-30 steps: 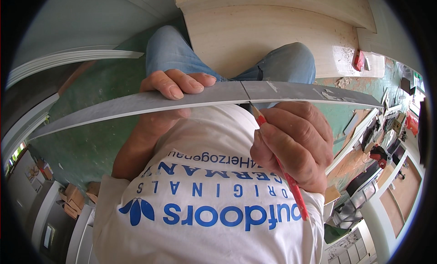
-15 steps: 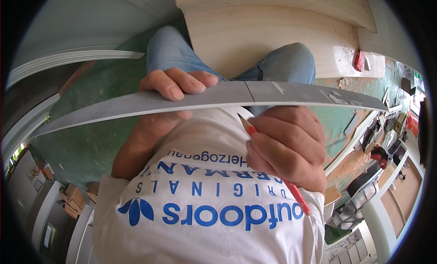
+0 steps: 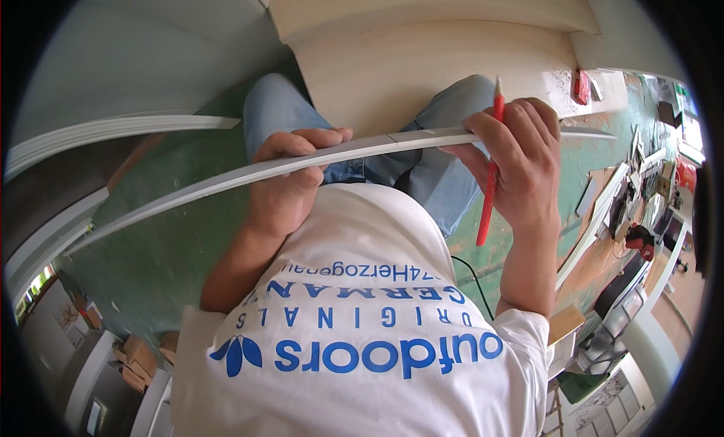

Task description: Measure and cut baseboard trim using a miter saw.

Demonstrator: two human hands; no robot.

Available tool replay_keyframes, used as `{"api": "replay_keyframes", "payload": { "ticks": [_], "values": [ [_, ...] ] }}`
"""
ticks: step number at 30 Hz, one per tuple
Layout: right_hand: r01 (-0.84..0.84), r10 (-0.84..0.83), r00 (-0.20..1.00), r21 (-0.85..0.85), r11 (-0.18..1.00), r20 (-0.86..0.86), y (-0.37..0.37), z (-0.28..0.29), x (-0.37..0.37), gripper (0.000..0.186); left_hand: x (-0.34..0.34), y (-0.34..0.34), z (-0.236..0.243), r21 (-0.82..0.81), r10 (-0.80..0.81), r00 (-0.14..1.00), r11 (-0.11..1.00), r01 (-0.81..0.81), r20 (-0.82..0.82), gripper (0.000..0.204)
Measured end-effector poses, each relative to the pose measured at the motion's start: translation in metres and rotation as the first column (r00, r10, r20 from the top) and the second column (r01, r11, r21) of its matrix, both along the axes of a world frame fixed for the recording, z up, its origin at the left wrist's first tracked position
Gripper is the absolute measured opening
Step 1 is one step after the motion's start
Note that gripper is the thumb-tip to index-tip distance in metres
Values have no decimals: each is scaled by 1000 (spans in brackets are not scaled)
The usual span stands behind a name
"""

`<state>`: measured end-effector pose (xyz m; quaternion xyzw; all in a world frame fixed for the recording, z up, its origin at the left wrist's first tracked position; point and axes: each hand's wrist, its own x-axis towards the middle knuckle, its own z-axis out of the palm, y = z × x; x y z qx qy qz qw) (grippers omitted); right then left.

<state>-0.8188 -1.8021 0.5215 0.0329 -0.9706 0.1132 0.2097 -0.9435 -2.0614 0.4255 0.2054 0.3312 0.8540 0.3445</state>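
Observation:
A long, narrow grey-white strip [image 3: 211,182] lies crosswise in front of me, with a thin dark line across it near the middle. My left hand [image 3: 286,173] grips it left of that line, fingers over the top and thumb at the near edge. My right hand [image 3: 513,158] grips the strip right of the line and also holds a red pencil [image 3: 499,98] between its fingers, sharpened tip pointing up and away from me. Behind the strip are my jeans-clad legs [image 3: 452,105].
A pale wooden step [image 3: 422,60] is beyond my knees, with a red object [image 3: 581,86] on it. Green floor [image 3: 143,286] surrounds me. White moulding [image 3: 121,135] stands at left, cardboard boxes [image 3: 136,354] at lower left. Offcuts, tools and a red-black tool [image 3: 641,241] lie at right.
My right hand has risen from below the strip to grip it, and the pencil has swung tip-up, away from the line. The strip has tilted, showing more of its edge.

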Motion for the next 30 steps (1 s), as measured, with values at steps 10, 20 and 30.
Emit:
{"api": "replay_keyframes", "payload": {
  "ticks": [10,20,30],
  "values": [
    [21,-34,993,114,993,113,45,4,-1,29,-16,-59,89,-478,-359,329,762,-437,-873,33],
    [-28,2,900,54,998,436,87,17,4,30,-47,-49,-1,-920,-721,576,347,-180,-385,40],
    [99,-40,839,-80,992,543,129,188,69,38,-7,24,176,-964,-833,553,126,232,24,32]
  ]
}}
